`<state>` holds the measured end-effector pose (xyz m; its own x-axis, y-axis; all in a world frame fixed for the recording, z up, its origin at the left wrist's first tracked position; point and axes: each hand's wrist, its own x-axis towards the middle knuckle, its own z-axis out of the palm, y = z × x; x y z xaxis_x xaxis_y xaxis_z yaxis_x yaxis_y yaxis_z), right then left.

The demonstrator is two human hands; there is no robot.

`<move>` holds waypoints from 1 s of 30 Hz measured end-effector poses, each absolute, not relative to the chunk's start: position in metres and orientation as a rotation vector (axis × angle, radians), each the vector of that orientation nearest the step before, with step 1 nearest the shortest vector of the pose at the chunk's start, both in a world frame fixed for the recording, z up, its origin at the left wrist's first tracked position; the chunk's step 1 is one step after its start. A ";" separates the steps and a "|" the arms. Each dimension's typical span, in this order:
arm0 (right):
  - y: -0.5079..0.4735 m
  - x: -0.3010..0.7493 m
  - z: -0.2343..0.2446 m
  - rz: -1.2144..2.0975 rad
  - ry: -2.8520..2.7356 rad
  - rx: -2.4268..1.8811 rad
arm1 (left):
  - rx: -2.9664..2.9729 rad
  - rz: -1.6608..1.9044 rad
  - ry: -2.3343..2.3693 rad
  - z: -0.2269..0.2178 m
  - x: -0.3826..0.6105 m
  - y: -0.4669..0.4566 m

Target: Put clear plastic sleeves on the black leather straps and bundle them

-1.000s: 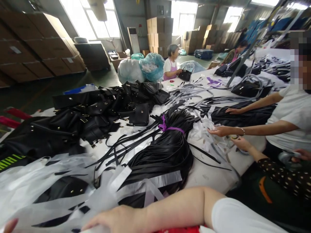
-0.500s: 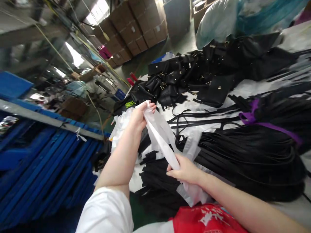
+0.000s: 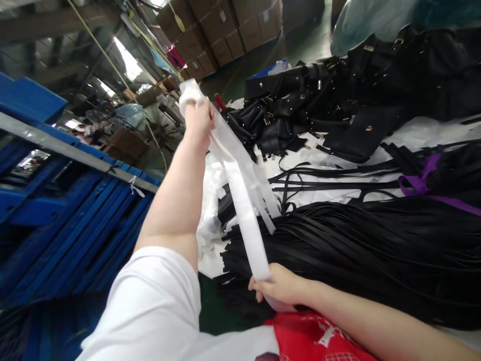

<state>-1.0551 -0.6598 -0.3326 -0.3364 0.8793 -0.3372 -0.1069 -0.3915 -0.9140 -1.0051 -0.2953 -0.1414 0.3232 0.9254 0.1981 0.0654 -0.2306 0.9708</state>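
Note:
A long white strip (image 3: 244, 215) of thin, sheet-like material is stretched between my two hands. My left hand (image 3: 200, 118), raised and reaching forward, is closed around the bunched far end, and more white strips (image 3: 259, 185) hang from it. Lower and closer to my body, my right hand (image 3: 276, 286) pinches the near end between thumb and fingers. Under the strips lies a thick bundle of black straps (image 3: 356, 240). Crumpled white material (image 3: 210, 200) sits on the table just beyond my left forearm.
Black bags (image 3: 300, 105) with metal fittings are heaped across the far side. A purple tie (image 3: 421, 178) binds some straps at the right. Blue stacked racks (image 3: 67, 225) stand on the left. Cardboard boxes (image 3: 221, 30) are piled behind, and a cord (image 3: 146, 120) hangs at left.
My left hand has lifted and moved farther forward, pulling the white strips up off the straps. My right hand has dropped slightly toward my body, and the strip is now longer and straighter.

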 end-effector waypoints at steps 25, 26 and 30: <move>-0.676 -1.104 -0.344 1.878 -0.796 -1.114 | 1.401 -0.871 1.034 -0.335 -1.172 -0.477; -0.677 -1.105 -0.343 1.868 -0.791 -1.100 | 1.345 -0.919 0.963 -0.334 -1.194 -0.489; -0.685 -1.118 -0.340 1.924 -0.853 -1.045 | 1.011 -0.647 0.771 -0.338 -1.257 -0.550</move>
